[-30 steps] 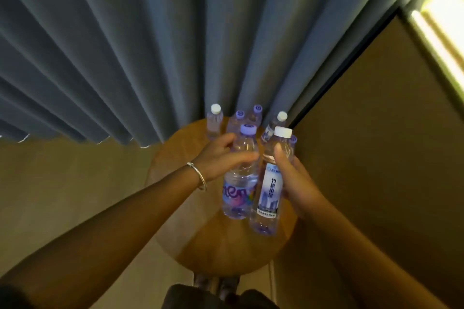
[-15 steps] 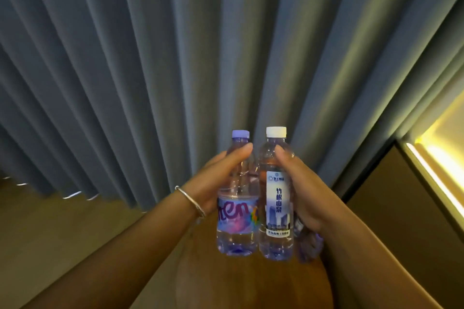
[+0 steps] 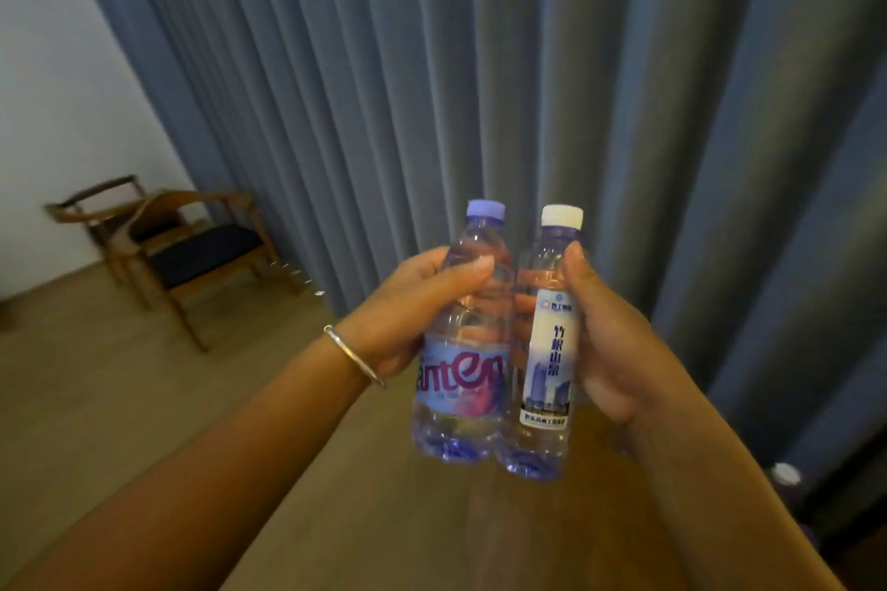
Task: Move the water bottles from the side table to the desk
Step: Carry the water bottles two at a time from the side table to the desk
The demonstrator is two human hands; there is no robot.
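Partly hidden: third bottle (image 3: 785, 475) behind right forearm, lower right.

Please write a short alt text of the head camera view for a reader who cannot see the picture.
Two hands hold two upright water bottles side by side in front of a blue-grey curtain: the left hand grips the purple-capped bottle, the right hand the white-capped bottle. Wooden chairs stand far left.
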